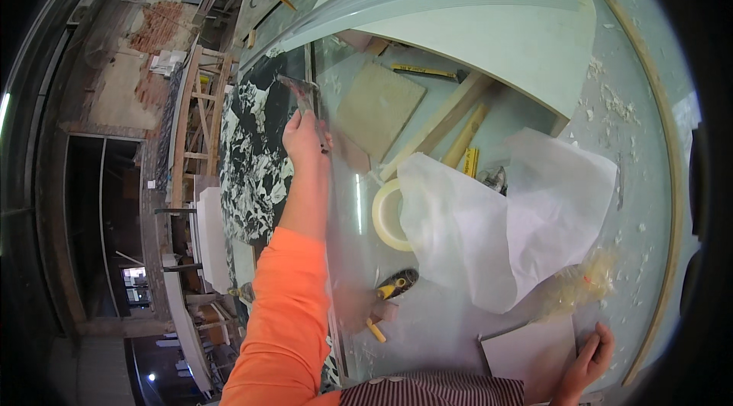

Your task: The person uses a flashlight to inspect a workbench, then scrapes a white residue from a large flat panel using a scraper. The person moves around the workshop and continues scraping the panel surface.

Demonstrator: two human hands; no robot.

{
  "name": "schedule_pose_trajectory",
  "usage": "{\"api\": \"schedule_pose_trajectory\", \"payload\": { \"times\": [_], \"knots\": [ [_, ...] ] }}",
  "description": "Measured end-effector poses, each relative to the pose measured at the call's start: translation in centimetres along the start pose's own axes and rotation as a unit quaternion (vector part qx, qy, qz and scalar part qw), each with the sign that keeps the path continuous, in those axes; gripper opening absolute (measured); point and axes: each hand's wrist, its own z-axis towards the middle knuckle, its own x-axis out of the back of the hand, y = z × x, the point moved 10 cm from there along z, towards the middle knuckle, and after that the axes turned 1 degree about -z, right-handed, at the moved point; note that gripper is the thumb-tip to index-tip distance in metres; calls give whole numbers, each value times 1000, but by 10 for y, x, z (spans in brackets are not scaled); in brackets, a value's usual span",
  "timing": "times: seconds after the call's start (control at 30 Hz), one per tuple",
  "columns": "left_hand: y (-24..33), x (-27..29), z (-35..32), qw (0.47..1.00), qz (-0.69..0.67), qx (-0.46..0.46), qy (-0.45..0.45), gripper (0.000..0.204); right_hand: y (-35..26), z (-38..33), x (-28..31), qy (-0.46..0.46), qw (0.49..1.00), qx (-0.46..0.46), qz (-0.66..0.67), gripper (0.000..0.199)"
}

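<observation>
My left hand [303,137], at the end of an orange sleeve, is closed round a scraper [299,93] with a flat blade. The blade points away from me, over the far part of a black surface [263,154] strewn with white scraps and flakes. At the lower right my right hand [592,360] has its fingers curled. It is beside the right edge of a flat grey board [531,352]; whether it grips anything is hidden.
The worktable [450,330] holds a masking tape roll [388,215], white sheeting [489,230], a wooden bar [443,124], a tan board [379,108] and a black-and-yellow tool [395,284]. A large white panel [496,40] lies beyond; wooden trestles [200,116] stand left.
</observation>
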Motion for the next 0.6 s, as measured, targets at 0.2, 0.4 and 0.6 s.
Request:
{"api": "schedule_pose_trajectory", "payload": {
  "times": [0.2,0.4,0.6],
  "knots": [
    [2,-23,42,1000,18,-3,-12,55,-31,4,-5,18,998,-6,-53,24],
    [10,-33,50,999,26,-32,-9,10,-14,-1,-5,28,999,-30,-16,24],
    [6,-30,50,999,25,-30,3,16,-10,-2,-3,36,998,-38,41,24]
  ]
}}
